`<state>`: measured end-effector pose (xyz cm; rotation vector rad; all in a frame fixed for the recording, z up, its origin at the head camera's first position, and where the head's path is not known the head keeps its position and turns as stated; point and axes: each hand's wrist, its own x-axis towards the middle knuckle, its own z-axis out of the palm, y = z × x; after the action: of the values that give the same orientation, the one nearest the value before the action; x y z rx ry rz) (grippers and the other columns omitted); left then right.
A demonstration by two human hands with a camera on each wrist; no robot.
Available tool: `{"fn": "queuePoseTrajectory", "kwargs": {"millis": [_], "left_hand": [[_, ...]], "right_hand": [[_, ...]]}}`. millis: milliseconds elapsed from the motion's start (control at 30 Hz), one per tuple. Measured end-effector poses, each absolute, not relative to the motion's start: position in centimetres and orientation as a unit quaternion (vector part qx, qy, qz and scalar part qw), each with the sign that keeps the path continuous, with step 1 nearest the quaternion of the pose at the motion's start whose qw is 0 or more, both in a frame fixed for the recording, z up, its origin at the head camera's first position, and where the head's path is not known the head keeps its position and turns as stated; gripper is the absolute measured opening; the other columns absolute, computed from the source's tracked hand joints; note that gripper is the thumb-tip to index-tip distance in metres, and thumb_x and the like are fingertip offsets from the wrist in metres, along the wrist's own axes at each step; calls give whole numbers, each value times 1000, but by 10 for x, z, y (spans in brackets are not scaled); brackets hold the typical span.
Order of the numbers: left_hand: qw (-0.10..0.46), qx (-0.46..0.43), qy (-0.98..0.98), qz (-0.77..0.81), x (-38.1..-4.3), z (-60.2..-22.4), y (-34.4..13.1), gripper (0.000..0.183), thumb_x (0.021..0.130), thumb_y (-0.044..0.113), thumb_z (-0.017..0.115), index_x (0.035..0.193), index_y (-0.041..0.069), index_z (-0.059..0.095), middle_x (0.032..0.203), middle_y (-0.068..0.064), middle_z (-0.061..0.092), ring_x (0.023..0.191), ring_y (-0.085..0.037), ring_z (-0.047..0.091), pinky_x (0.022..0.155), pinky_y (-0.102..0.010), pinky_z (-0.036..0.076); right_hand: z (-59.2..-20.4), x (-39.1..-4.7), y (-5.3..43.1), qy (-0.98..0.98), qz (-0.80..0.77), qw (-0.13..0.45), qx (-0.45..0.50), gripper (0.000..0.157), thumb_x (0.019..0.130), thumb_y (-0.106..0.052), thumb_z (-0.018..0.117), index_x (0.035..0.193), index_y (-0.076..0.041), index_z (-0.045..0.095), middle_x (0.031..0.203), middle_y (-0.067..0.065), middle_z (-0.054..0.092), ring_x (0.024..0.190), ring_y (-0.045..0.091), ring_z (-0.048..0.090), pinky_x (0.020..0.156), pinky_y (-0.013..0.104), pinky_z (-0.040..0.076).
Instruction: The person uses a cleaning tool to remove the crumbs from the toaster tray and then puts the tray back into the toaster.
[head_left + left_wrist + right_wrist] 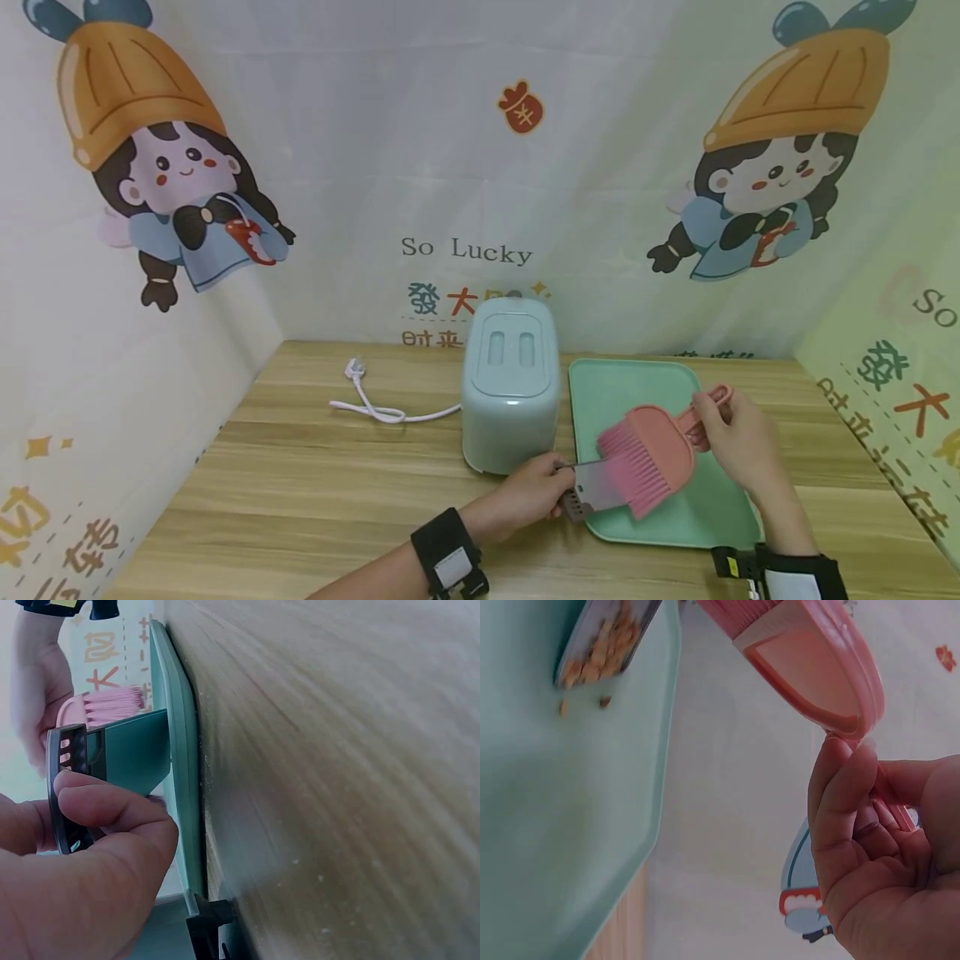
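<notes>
My left hand (534, 490) pinches the dark slotted handle (71, 776) of a thin metal crumb tray (598, 490), just right of the pale blue-green toaster (510, 425). Over a mint green tray (697, 523), my right hand (742, 437) grips a pink brush (662, 448) by its handle. The bristles (633, 477) overlap the crumb tray in the head view; whether they touch it I cannot tell. In the right wrist view tan crumbs (604, 649) lie heaped on the crumb tray, and a couple of loose bits (604, 701) sit on the green tray.
Left of the toaster, its white cord (390, 414) lies loosely looped on the wooden table (315, 500), ending in a plug (355, 368). Printed cloth (360, 125) hangs behind the table and along both sides.
</notes>
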<state>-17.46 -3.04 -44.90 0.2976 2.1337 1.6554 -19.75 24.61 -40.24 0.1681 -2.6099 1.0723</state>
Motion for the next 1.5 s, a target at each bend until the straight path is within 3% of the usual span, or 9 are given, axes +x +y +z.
{"fn": "queuePoseTrajectory", "kwargs": {"millis": [300,533,867,1133,1500], "left_hand": [[215,112,763,599,-175,-450,-32,14,96,19,47,97,9,57,78,0,54,63,-12,46,52,-22,34],[215,113,765,597,-176,-447,-32,16,97,20,46,98,9,57,77,0,53,62,-12,46,52,-22,34],[208,123,765,597,-176,-445,-31,14,96,19,47,96,8,55,74,0,51,62,-12,45,52,-22,35],[200,126,768,595,-176,-446,-29,12,95,17,47,99,9,56,77,0,53,62,-12,47,54,-22,37],[211,127,767,593,-175,-442,-33,16,97,18,46,106,9,56,81,-2,56,65,-13,47,55,-24,37]], "right_hand": [[-406,-198,266,-915,347,203,25,38,102,-31,42,92,3,55,64,7,60,51,17,56,39,30,44],[-396,-194,265,-907,356,223,7,39,101,-36,44,92,-1,58,65,6,62,50,16,55,40,30,41],[-386,-191,228,-886,417,188,77,34,101,-37,47,96,-6,57,68,5,63,57,18,59,45,28,43],[-398,-196,246,-897,387,209,46,34,102,-32,44,94,0,56,66,7,61,54,17,57,41,29,42],[-404,-197,276,-905,343,250,-27,40,101,-33,44,91,4,55,56,7,51,42,15,39,35,30,32]]}}
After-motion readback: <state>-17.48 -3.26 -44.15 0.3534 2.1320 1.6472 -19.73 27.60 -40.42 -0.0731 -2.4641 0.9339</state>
